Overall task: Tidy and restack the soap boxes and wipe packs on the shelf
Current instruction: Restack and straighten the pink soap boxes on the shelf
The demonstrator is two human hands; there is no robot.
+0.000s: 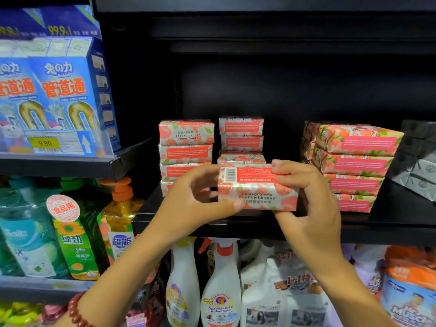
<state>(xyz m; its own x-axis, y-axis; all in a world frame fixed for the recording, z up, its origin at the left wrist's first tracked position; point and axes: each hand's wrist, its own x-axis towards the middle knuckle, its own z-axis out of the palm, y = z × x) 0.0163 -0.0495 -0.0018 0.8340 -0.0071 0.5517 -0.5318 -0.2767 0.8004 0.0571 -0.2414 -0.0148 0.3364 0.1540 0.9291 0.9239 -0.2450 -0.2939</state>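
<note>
Okay, you held one soap box (257, 187) in both hands, just above the front edge of the black shelf (236, 224). Your left hand (200, 197) gripped its left end, thumb on the front face low down, fingers curled behind. Your right hand (306, 201) gripped the right end, fingers curled over the top, thumb underneath. The box sat level, "Pomegranate Goat's milk soap" facing you right way up, barcode on the top face.

It was in front of the middle stack (241, 135) and hid that stack's lower part; three boxes showed above it. The left stack (186, 147) stood just beside, four boxes showing, the top one with its print upside down, the lower ones partly behind your left hand. The right stack (354, 161) stood apart on the same shelf, four boxes at the front, skewed and not square to each other, with more behind. Grey boxes (420, 161) sat touching its right side.

A bead bracelet (75, 310) was on your left wrist. Blue cartons (63, 90) stood on the upper left shelf behind a yellow price tag (44, 143). Below those were a pump bottle (120, 220) and a green bottle (70, 232). White spray bottles (219, 291) stood under the soap shelf.
</note>
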